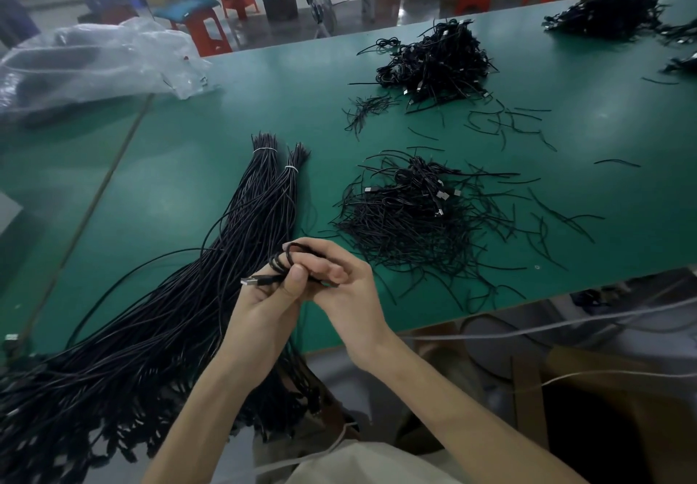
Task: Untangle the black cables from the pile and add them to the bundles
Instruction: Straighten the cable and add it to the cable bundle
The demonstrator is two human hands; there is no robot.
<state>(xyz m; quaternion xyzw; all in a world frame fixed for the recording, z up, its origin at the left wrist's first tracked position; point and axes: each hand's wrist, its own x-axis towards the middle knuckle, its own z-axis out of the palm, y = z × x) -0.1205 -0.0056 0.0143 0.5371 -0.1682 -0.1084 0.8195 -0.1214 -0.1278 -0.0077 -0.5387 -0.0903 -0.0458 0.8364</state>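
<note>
Both hands meet above the near table edge around one coiled black cable (287,257). My left hand (266,300) pinches it near its silver USB plug (249,282), which points left. My right hand (345,287) grips the coil from the right side. Two long bundles of black cables (241,216), each tied with a white band near the far end, lie to the left and hang over the table edge. A loose tangled pile of black cables (415,216) lies just right of the hands.
The green table (211,151) also carries a second cable pile (433,61) farther back, a third pile (611,8) at the far right, scattered short black ties (505,121) and a clear plastic bag (94,61) at the left. Orange stools stand beyond the table.
</note>
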